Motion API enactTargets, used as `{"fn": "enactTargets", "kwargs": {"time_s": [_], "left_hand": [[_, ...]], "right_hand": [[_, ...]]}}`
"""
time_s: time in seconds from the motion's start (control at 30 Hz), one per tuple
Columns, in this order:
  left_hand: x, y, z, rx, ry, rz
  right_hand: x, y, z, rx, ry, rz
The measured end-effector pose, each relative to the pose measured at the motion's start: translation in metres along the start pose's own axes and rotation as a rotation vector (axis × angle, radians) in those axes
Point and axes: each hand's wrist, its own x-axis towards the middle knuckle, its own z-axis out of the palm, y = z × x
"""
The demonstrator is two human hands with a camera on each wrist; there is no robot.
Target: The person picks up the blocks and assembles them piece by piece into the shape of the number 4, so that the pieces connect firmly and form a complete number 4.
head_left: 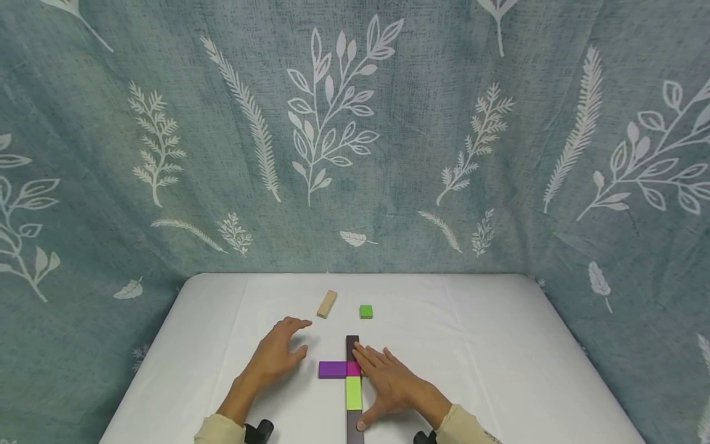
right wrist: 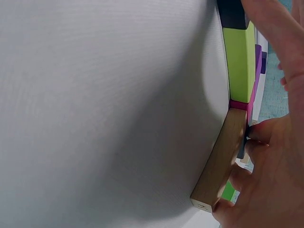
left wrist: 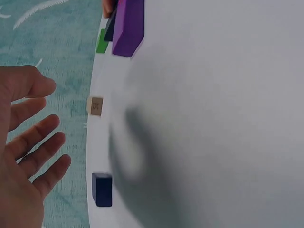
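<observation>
Blocks form a cross on the white table. A magenta block (head_left: 353, 369) is at its centre, a purple block (head_left: 332, 370) on the left, a lime-green block (head_left: 353, 393) below it. One dark block (head_left: 352, 347) extends away, another dark block (head_left: 355, 427) toward the person. A plain wooden block (right wrist: 219, 161), mostly under the right hand in the head view, makes the right arm. My right hand (head_left: 391, 383) lies over that side with fingers spread, its thumb on the near dark block and fingertips at the far one. Left of the cross, my left hand (head_left: 275, 354) hovers with loosely bent fingers, holding nothing.
Beyond the cross lie a loose plain wooden block (head_left: 327, 304) and a small green block (head_left: 366, 312). A dark blue block (left wrist: 102, 190) shows near the table's edge in the left wrist view. Patterned teal cloth (head_left: 399, 234) hangs behind the table (head_left: 471, 308).
</observation>
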Motion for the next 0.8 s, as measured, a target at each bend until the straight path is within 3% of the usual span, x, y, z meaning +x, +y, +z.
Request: {"fn": "enactTargets", "kwargs": {"time_s": [0.33, 0.6, 0.8], "left_hand": [[0.0, -0.017, -0.002, -0.012, 0.107, -0.083], [0.001, -0.029, -0.009, -0.077, 0.191, -0.085], [0.0, -0.041, -0.021, -0.153, 0.206, -0.186]], "right_hand": [[-0.002, 0.003, 0.003, 0.007, 0.009, -0.01], [-0.001, 0.002, 0.003, -0.016, 0.023, -0.013], [0.0, 0.0, 0.002, -0.033, 0.023, -0.015]]}}
